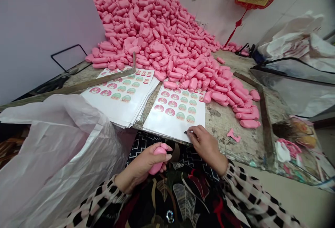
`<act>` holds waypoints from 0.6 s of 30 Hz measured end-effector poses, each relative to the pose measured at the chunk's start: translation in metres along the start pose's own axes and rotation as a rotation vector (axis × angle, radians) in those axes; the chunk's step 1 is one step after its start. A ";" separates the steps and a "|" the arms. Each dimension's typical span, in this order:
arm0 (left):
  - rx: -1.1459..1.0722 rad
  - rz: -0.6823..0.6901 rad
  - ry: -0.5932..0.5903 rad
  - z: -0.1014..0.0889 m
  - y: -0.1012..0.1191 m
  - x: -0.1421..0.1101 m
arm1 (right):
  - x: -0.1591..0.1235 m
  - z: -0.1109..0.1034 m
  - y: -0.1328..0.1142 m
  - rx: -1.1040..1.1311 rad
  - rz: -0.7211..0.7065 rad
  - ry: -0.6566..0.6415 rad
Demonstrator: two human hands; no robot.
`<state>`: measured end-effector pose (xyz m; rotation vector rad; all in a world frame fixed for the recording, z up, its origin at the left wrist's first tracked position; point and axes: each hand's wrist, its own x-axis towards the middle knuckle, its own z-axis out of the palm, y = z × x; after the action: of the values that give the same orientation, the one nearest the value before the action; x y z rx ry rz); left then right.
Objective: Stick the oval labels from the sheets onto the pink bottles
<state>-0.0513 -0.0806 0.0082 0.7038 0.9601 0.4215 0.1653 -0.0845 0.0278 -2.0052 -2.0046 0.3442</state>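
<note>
My left hand [146,161] is wrapped round a small pink bottle [156,166], its narrow neck pointing up and right above my lap. Over the near edge of the right-hand sticker sheet [167,125], my right hand [205,144] pinches a small dark, thin tool [186,132]; its exact kind is too small to tell. Round pink and green stickers [182,107] fill the far part of that sheet. To its left lies a stack of similar sticker sheets [119,111].
A large heap of pink bottles [157,36] covers the back of the worn table [222,130]. A bent metal bar [104,78] crosses the left stack. White plastic sacking [65,151] hangs at left. A pink plastic scrap [233,135] and a clear bag [298,85] are at right.
</note>
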 end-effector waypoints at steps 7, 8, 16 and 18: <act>0.041 0.049 0.030 0.002 0.003 -0.002 | 0.010 0.011 -0.016 -0.037 -0.040 0.033; 0.038 0.050 0.033 0.001 0.004 -0.002 | 0.011 0.011 -0.015 -0.024 -0.045 0.027; 0.006 0.044 0.020 0.000 0.007 0.005 | 0.016 0.011 -0.011 0.099 -0.063 -0.027; 0.001 0.064 0.008 -0.001 0.006 0.008 | 0.020 0.014 -0.011 0.166 -0.044 -0.058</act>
<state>-0.0483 -0.0715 0.0071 0.7352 0.9473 0.4801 0.1504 -0.0646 0.0194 -1.8673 -1.9807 0.5462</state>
